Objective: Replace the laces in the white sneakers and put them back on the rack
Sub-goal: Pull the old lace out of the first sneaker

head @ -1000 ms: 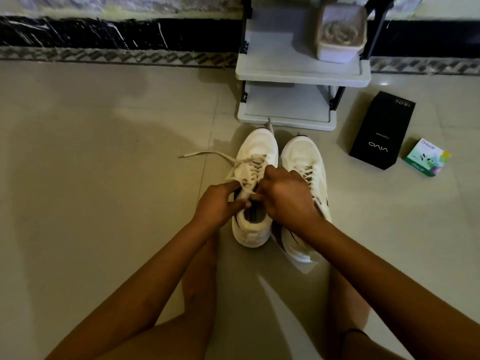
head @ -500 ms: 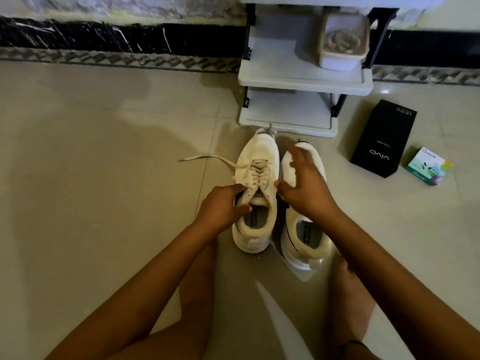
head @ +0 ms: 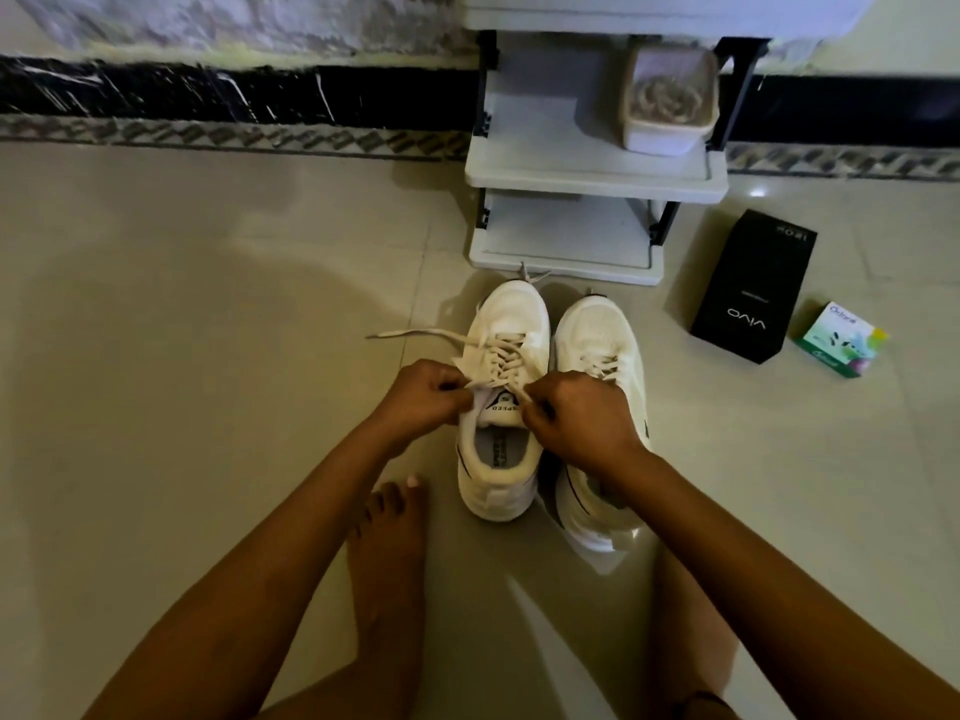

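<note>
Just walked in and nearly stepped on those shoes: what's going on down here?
A person on the floor is lacing one white sneaker. The left hand and right hand each pinch the lace by its tongue; a loose end trails off sideways. The second sneaker stands beside it. Both sit in front of the rack, not yet on it.

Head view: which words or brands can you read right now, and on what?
"vivo", upside down: black box.
"SPEED", upside down: sneaker tongue.
Blurred, unreadable: green box.
Too small: sneaker insole print, black box's small print.
</note>
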Tool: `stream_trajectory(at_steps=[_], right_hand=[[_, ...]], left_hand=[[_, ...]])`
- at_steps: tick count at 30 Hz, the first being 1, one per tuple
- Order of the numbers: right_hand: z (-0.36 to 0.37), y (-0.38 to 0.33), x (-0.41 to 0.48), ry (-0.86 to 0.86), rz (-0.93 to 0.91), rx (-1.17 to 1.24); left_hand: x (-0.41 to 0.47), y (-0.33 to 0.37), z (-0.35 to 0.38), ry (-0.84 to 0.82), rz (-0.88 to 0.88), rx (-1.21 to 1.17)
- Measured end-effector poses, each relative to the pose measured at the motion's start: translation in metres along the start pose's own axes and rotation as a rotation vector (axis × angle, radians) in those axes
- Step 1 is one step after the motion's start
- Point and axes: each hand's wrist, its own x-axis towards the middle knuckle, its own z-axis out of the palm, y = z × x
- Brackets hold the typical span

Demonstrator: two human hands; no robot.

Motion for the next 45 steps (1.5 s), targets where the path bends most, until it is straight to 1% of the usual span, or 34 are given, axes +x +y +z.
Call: stream_trajectory(at_steps=[3,5,7,9,10,11,12,13,15,16,17,19,21,24,26,27,29,31,33,35,38,41,43,44,45], right_hand=[[-0.003,0.01,-0.003,-0.059,0.033,0.207],[-0.001,0.012,-0.006,-0.012,0.046,0.249],[0.002,0.008,-0.005,0.033,0.03,0.113],[0.005,0.001,-0.003,0.047,-0.027,-0.041],[0.008,-0.002,-0.002,0.049,-0.062,-0.086],[0.013,-0.004,-0.003,0.032,-0.085,-0.11],[0.017,-0.006,-0.004,0.012,-0.089,-0.119],[0.022,-0.006,-0.005,-0.003,-0.078,-0.11],[0.026,-0.007,-0.007,-0.016,-0.012,-0.098],[0.027,-0.008,-0.008,-0.003,0.012,-0.111],[0.029,-0.008,-0.008,0.002,0.036,-0.106],[0.031,-0.007,-0.008,0.008,0.057,-0.143],[0.034,-0.007,-0.008,0.026,0.048,-0.192],[0.033,-0.007,-0.008,0.054,0.008,-0.252],[0.034,-0.007,-0.008,0.058,0.001,-0.247],[0.036,-0.006,-0.008,0.066,-0.001,-0.242],[0.038,-0.007,-0.007,0.06,0.014,-0.243],[0.039,-0.007,-0.006,0.028,0.027,-0.233],[0.038,-0.007,-0.006,-0.006,0.039,-0.216],[0.04,-0.006,-0.006,0.002,0.041,-0.199],[0.04,-0.006,-0.006,0.005,0.048,-0.134],[0.04,-0.006,-0.005,0.014,0.006,-0.13],[0.039,-0.006,-0.005,0.033,-0.003,-0.132],[0.042,-0.005,-0.005,0.03,-0.002,-0.137],[0.042,-0.005,-0.005,0.021,0.002,-0.144]], left_hand=[[-0.003,-0.002,-0.005,-0.106,-0.066,-0.164],[-0.008,-0.002,-0.005,-0.15,-0.047,-0.143],[-0.012,-0.001,-0.005,-0.07,0.015,0.088],[-0.015,0.005,-0.006,0.145,0.126,0.328],[-0.018,0.011,-0.007,0.24,0.201,0.377],[-0.02,0.017,-0.007,0.291,0.272,0.389],[-0.021,0.022,-0.006,0.291,0.332,0.397],[-0.023,0.027,-0.004,0.246,0.373,0.449],[-0.023,0.032,0.007,0.12,0.405,0.709],[-0.023,0.029,0.013,0.103,0.414,0.829],[-0.022,0.024,0.018,0.122,0.416,0.883],[-0.021,0.016,0.025,0.191,0.426,0.832],[-0.021,0.009,0.025,0.238,0.505,0.774],[-0.016,0.008,0.023,0.355,0.678,0.836],[-0.012,0.014,0.025,0.391,0.746,0.893],[-0.012,0.018,0.027,0.402,0.739,0.866],[-0.012,0.024,0.032,0.382,0.627,0.671],[-0.011,0.023,0.034,0.299,0.478,0.423],[-0.01,0.023,0.032,0.254,0.404,0.306],[-0.012,0.02,0.027,0.262,0.431,0.403],[-0.016,0.015,0.021,0.246,0.543,0.703],[-0.019,0.014,0.019,0.303,0.671,0.902],[-0.016,0.014,0.023,0.343,0.708,0.95],[-0.014,0.015,0.025,0.335,0.681,0.928],[-0.013,0.017,0.027,0.325,0.638,0.856]])
